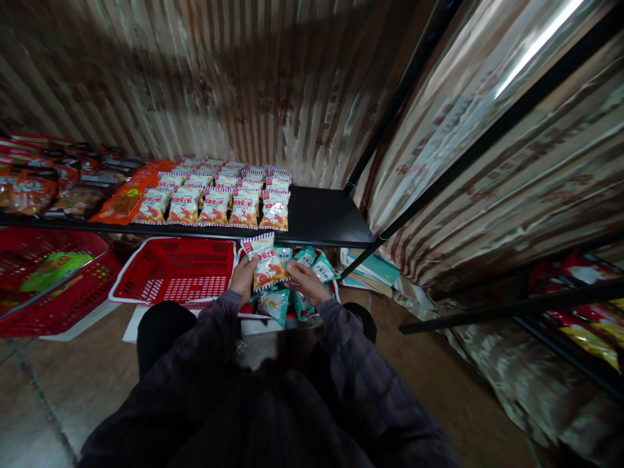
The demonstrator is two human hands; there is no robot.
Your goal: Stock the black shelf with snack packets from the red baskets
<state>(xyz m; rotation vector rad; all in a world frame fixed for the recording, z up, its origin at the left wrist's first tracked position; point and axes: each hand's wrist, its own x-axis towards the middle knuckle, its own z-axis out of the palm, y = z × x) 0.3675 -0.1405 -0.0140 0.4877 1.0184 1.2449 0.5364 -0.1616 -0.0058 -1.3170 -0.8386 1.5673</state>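
Note:
A white and orange snack bag (270, 263) with a striped top edge is held up in front of me, above a basket. My left hand (243, 281) grips its left side, thumb over the front. At its lower right edge, the fingers of my right hand (307, 283) are closed on the bag. Beneath both hands, green and white snack bags (274, 304) fill a red basket with a pale rim, which they partly hide. On the black shelf (326, 214) just beyond, matching white and orange bags (214, 206) stand in several rows.
Left of the filled basket is a red basket (195, 270) with a white rim. Another red basket (58, 312) holds a green package (56, 272). Orange and dark packages (73, 179) lie along the shelf's left part. Black posts (390, 234) and papers (375, 270) are to the right.

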